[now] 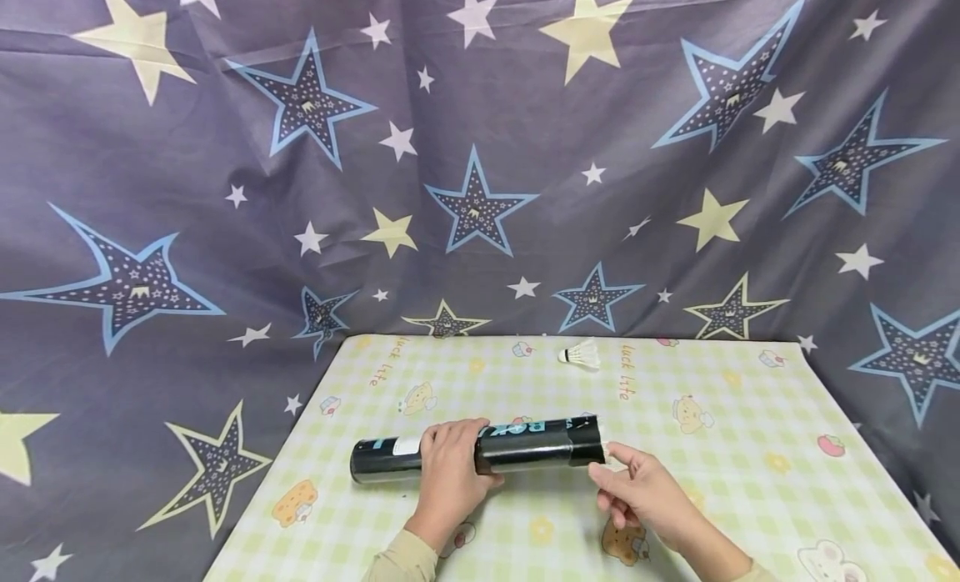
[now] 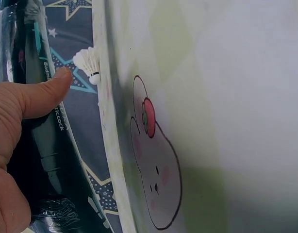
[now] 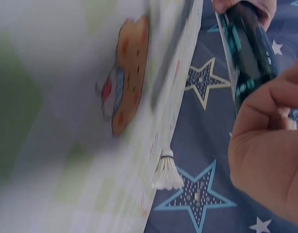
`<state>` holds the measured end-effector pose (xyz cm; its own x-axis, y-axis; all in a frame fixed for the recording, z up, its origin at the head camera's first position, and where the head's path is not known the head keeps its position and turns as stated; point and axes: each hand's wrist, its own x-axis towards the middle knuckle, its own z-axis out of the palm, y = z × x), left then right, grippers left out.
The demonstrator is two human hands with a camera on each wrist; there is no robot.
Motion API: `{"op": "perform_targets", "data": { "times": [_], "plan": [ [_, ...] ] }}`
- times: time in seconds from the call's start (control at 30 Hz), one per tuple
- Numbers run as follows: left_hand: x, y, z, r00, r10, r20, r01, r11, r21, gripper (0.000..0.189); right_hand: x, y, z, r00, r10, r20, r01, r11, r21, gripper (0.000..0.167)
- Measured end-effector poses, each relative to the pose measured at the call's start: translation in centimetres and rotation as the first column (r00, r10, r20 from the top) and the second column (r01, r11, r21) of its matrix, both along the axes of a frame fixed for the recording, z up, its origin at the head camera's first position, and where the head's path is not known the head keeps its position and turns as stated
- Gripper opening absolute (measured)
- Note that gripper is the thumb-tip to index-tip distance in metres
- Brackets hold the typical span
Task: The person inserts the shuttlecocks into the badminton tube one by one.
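My left hand grips a black shuttlecock tube around its middle, its thumb along the side in the left wrist view. The tube lies sideways a little above the table, with light-blue lettering and a white label. At the tube's right end is my right hand, thumb and forefinger pinching the white edge of a shuttlecock; most of that shuttlecock is hidden by the tube and fingers. Another white shuttlecock lies on its side toward the table's back edge, beyond the tube.
A pale green checked cloth with cartoon prints covers the table. Behind and at both sides hangs a dark grey curtain with stars, meeting the table's back edge.
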<state>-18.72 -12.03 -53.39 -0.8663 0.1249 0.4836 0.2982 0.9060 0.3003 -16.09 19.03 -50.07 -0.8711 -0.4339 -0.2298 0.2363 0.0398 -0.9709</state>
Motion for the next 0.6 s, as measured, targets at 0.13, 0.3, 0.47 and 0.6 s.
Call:
{"op": "perform_targets", "data": {
  "times": [0.13,0.3,0.47,0.6],
  "plan": [
    [0.2,-0.2,0.3,1.000,0.003,0.010,-0.003,1.000,0.009,0.090,0.1,-1.3,0.1,0.997,-0.072,0.010,0.072,0.997,-0.019,0.064],
    [0.2,-0.2,0.5,1.000,-0.003,0.026,0.002,1.000,0.020,0.090,-0.1,-1.9,0.1,0.998,-0.067,-0.013,0.067,0.998,-0.010,0.051],
    [0.3,-0.2,0.3,0.999,-0.008,0.037,0.007,1.000,0.015,0.089,-0.3,-2.3,-0.2,0.999,0.036,-0.034,-0.036,0.999,-0.016,0.037],
    [0.3,-0.2,0.1,1.000,-0.016,0.024,0.016,1.000,0.015,0.089,-0.2,-2.4,-0.3,0.998,0.045,-0.032,-0.045,0.999,-0.022,0.032]
  ]
}}
